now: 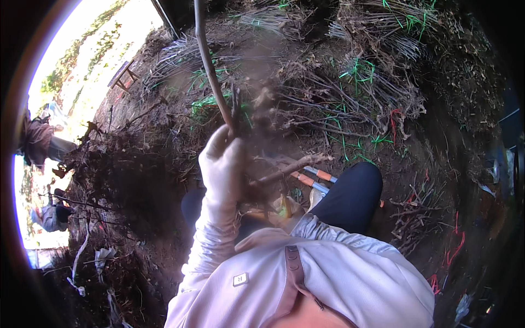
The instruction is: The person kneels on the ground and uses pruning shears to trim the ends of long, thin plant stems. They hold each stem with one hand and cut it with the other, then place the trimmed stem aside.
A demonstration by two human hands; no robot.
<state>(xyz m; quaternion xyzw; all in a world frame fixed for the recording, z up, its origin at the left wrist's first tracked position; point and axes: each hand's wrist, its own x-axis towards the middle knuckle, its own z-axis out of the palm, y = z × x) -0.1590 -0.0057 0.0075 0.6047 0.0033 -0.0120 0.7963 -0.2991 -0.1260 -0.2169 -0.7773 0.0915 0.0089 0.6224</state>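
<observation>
My left hand (221, 168), in a pale glove, is closed around a bare woody stem (211, 69) that rises to the top edge of the view. A short cut side stub (236, 102) stands beside the stem just above the fist. Below and right of the fist, a thick brown root piece (283, 170) slants over the ground; whether it joins the held stem is blurred. Close to my lap, my right hand (293, 211) is curled around a yellow and green handle (284, 206), its tool end hidden or blurred.
Long handles with orange bands (305, 179) lie by my right knee (348, 197). Bundled stems with green ties (357, 74) cover the ground ahead. Loose twigs (414, 217) lie right, soil and roots (135, 180) left. A small wooden stool (124, 76) and other people (53, 213) are farther left.
</observation>
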